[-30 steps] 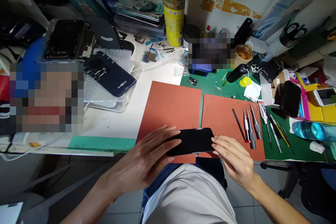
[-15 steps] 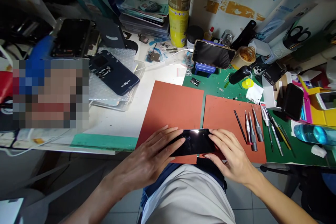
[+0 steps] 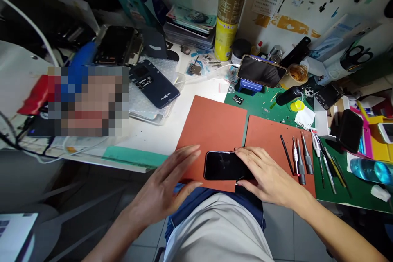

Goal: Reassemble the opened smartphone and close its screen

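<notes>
A black smartphone [image 3: 223,166] lies sideways, dark glossy screen up, over the front of the left orange-brown mat [image 3: 215,127]. My right hand [image 3: 264,174] grips its right end, fingers along the far edge and thumb at the near edge, hiding that end. Off the phone's left end, my left hand [image 3: 170,182] is open, fingers stretched and thumb apart, with nothing in it; a strip of mat shows between. To the right of my right hand, several screwdrivers [image 3: 300,159] and a thin black stick [image 3: 286,153] lie on the second mat [image 3: 264,135].
A phone on a blue stand [image 3: 260,71] stands behind the mats, near a tall spray can [image 3: 230,16]. Left is a dark blue phone back [image 3: 155,84] on bubble wrap. Tweezers [image 3: 328,172], a blue bottle [image 3: 371,170] and boxes [image 3: 328,120] crowd the right.
My left hand has let go of the phone's left end and moved left. The phone now lies flatter, held only by my right hand. The camera view has shifted.
</notes>
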A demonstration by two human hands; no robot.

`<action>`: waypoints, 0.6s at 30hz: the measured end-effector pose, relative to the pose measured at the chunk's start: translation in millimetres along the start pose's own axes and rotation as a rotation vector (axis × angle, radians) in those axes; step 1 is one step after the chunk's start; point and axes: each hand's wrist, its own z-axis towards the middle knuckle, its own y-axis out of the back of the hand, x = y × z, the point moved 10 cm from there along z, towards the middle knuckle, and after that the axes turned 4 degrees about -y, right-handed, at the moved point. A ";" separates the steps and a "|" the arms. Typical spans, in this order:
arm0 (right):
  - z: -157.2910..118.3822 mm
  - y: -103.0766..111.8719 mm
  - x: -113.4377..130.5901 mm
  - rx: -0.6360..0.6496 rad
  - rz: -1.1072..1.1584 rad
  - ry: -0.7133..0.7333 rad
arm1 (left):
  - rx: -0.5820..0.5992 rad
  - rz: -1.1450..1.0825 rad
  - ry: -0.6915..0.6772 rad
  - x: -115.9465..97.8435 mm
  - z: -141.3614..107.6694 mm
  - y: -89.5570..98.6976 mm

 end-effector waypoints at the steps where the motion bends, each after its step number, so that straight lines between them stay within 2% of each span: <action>1: 0.2 0.2 0.1 0.002 -0.016 0.009 | -0.095 -0.007 0.075 2.9 -10.1 7.6; 3: 0.3 -0.1 0.5 0.000 -0.040 0.032 | -0.267 -0.076 0.259 7.2 -34.5 14.5; 5: 0.5 -0.8 1.3 -0.012 -0.056 0.055 | -0.319 -0.277 0.451 7.2 -56.1 -1.5; 7: 1.3 -2.0 3.5 -0.030 -0.074 0.075 | -0.282 -0.579 0.713 6.7 -75.4 -37.7; 8: 1.7 -2.5 5.3 -0.041 -0.086 0.081 | -0.225 -0.735 0.821 1.4 -81.6 -60.1; 10: 1.8 -2.1 10.1 -0.078 -0.110 0.078 | -0.153 -1.010 0.979 -13.1 -88.3 -96.5; 13: -2.9 4.4 18.6 -0.185 -0.105 0.035 | -0.199 -1.295 1.081 -26.6 -86.2 -123.3; 16: -16.1 11.3 25.6 -0.316 -0.014 -0.064 | -0.338 -1.428 1.062 -28.4 -74.0 -125.8; 18: -28.3 11.9 33.9 -0.411 0.039 -0.115 | -0.450 -1.489 0.988 -29.6 -60.3 -119.4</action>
